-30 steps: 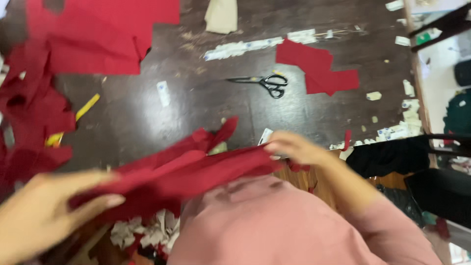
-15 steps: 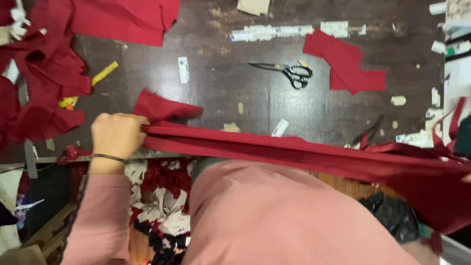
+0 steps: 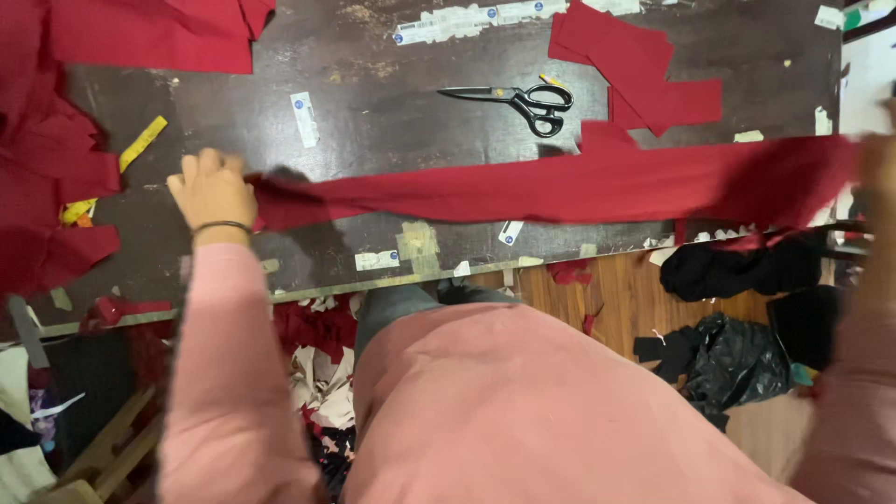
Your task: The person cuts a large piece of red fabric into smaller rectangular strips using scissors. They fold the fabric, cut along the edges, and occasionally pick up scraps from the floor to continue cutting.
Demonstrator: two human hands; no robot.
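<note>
Red cloth, folded into a long strip (image 3: 560,187), runs across the middle of the frame from left to right, above the near edge of the dark wooden table (image 3: 373,121). The left hand (image 3: 213,191), at the left of the frame, is clenched on the left end of the strip, with the knuckles up and a thin dark band around the wrist. The right hand (image 3: 877,163) is at the far right edge of the frame and is blurred; it is at the right end of the strip, but if the fingers are closed on the cloth I cannot tell. The strip looks pulled straight between the two hands, with its right part past the table's right end.

Behind the strip, in the upper middle, black scissors (image 3: 518,98) lie flat on the table, apart from the cloth. Just to the right of them lie flat red fabric pieces (image 3: 644,70). More red fabric (image 3: 56,177) is piled at the upper left and left edge, and a yellow measuring tape (image 3: 140,145) comes out from under it. Below the table edge, on the floor at the lower right, there is a black plastic bag (image 3: 737,359) and small red scraps (image 3: 313,327) lie under the table.
</note>
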